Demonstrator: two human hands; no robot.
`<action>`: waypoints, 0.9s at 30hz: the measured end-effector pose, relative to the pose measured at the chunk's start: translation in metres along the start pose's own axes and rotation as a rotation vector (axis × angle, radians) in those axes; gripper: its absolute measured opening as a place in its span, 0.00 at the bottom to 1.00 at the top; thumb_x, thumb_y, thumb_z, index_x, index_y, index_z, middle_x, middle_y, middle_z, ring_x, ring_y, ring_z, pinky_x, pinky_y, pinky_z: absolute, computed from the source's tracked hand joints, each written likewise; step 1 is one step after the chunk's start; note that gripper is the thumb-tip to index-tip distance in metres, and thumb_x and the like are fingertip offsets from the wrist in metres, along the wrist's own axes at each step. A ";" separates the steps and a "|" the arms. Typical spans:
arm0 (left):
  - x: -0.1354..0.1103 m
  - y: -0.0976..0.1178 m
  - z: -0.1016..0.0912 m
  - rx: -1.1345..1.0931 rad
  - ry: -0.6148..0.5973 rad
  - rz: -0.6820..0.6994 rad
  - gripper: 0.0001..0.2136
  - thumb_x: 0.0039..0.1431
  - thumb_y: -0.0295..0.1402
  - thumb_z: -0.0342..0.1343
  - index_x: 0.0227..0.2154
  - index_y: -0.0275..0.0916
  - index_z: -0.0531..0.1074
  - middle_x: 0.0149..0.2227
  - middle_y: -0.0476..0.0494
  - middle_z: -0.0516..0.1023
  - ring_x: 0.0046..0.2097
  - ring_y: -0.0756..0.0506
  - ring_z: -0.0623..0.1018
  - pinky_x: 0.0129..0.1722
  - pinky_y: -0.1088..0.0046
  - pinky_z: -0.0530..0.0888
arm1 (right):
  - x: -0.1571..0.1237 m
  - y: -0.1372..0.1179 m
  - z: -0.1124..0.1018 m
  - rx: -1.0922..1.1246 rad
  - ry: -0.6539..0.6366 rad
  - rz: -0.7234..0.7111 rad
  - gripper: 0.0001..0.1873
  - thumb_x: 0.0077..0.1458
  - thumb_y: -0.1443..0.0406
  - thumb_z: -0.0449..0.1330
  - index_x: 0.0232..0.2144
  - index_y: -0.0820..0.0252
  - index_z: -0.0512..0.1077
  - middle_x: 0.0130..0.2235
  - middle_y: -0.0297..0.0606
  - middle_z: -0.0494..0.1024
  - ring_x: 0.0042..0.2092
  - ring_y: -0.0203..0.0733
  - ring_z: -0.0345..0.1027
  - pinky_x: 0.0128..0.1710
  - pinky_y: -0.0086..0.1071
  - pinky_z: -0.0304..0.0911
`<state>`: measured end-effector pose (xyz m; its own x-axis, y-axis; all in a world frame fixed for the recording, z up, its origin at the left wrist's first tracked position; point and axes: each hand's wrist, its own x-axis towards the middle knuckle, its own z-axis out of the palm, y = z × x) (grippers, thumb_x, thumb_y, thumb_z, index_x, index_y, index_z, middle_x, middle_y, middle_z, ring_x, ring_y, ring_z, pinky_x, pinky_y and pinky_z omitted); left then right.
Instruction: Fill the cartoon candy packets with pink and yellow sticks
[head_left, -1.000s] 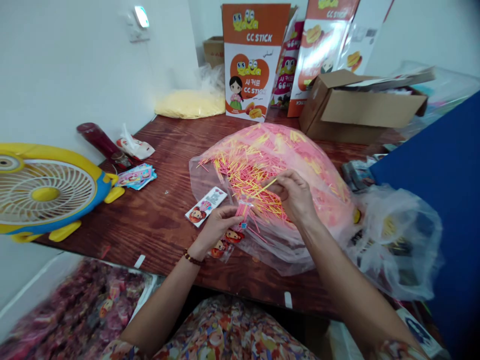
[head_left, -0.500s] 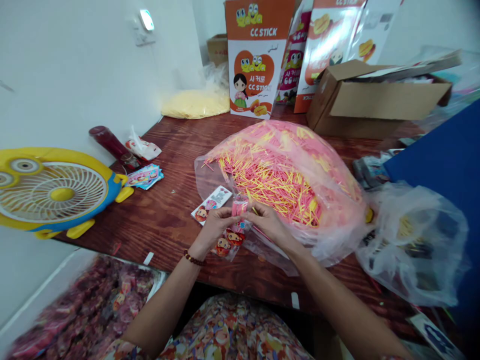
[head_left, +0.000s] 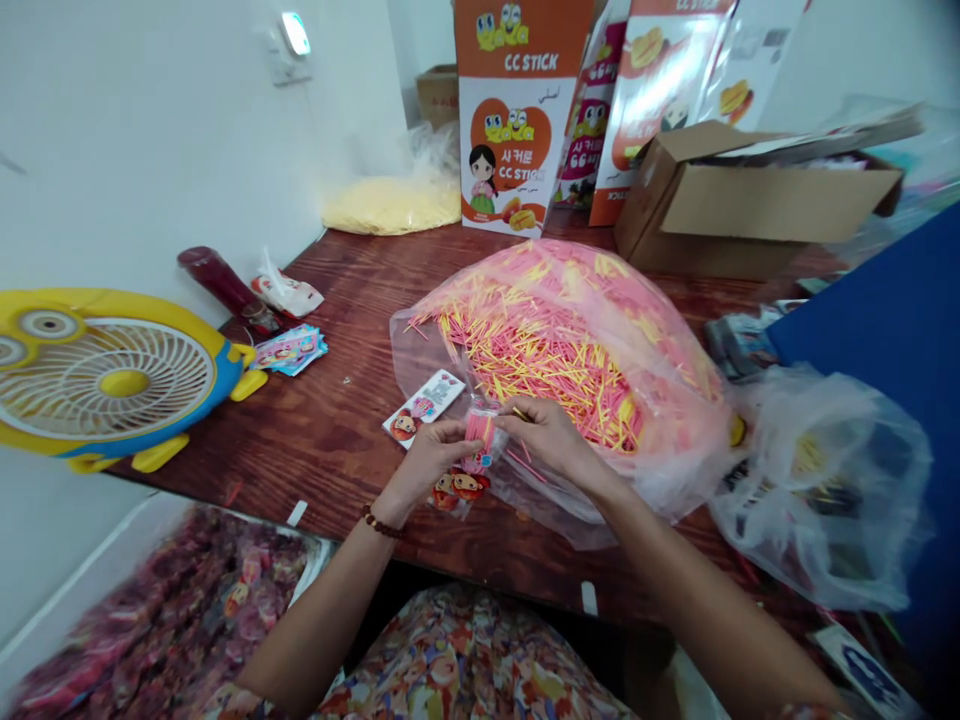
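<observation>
My left hand (head_left: 431, 458), a beaded bracelet at its wrist, is closed on a small clear packet (head_left: 480, 430) of pink sticks with a printed cartoon front. Beside the packet's top edge, my right hand (head_left: 551, 440) is pinched, and a thin gold-coloured strip (head_left: 519, 413) shows between its fingers. Below the left fingers lie other clear packets with red-haired cartoon heads (head_left: 457, 487). A flat printed card or packet stack (head_left: 424, 405) rests just beyond the left hand. Past both hands, a large open clear bag (head_left: 660, 380) is heaped with pink and yellow sticks (head_left: 536, 365).
A yellow minion-shaped fan (head_left: 124, 380) stands at the left, near blue printed packets (head_left: 291, 350) and a dark red bottle (head_left: 217, 285). Cartons (head_left: 510, 120) line the back. A bin (head_left: 97, 560) of filled packets is at lower left; a white plastic bag (head_left: 840, 490) sits right.
The left hand has tilted the packet so more of its printed front shows. My right hand has shifted slightly up and right, away from the packet's top.
</observation>
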<state>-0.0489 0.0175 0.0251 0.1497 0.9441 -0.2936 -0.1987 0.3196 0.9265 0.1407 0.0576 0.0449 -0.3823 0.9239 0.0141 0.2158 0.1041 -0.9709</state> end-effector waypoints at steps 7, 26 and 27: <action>-0.006 -0.004 -0.005 0.031 0.001 0.007 0.13 0.40 0.37 0.72 0.30 0.35 0.82 0.28 0.47 0.82 0.29 0.50 0.76 0.34 0.74 0.72 | -0.002 -0.008 -0.007 -0.011 -0.036 -0.016 0.08 0.52 0.59 0.62 0.27 0.59 0.72 0.24 0.27 0.66 0.27 0.34 0.57 0.29 0.28 0.52; -0.013 -0.005 -0.030 0.190 -0.042 -0.094 0.15 0.41 0.42 0.70 0.28 0.35 0.79 0.26 0.47 0.79 0.26 0.50 0.73 0.28 0.75 0.68 | 0.011 0.008 0.004 -0.186 -0.216 -0.081 0.07 0.56 0.62 0.60 0.33 0.57 0.76 0.31 0.31 0.76 0.33 0.36 0.66 0.34 0.29 0.55; -0.013 -0.007 -0.033 0.221 -0.049 -0.091 0.16 0.42 0.42 0.69 0.28 0.34 0.79 0.27 0.47 0.80 0.27 0.50 0.74 0.28 0.75 0.69 | 0.012 0.012 0.007 -0.195 -0.215 -0.064 0.06 0.55 0.63 0.59 0.31 0.58 0.76 0.30 0.30 0.75 0.32 0.35 0.65 0.33 0.28 0.54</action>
<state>-0.0812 0.0054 0.0148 0.2049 0.9056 -0.3713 0.0333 0.3726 0.9274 0.1322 0.0671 0.0321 -0.5779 0.8161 0.0023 0.3456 0.2473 -0.9052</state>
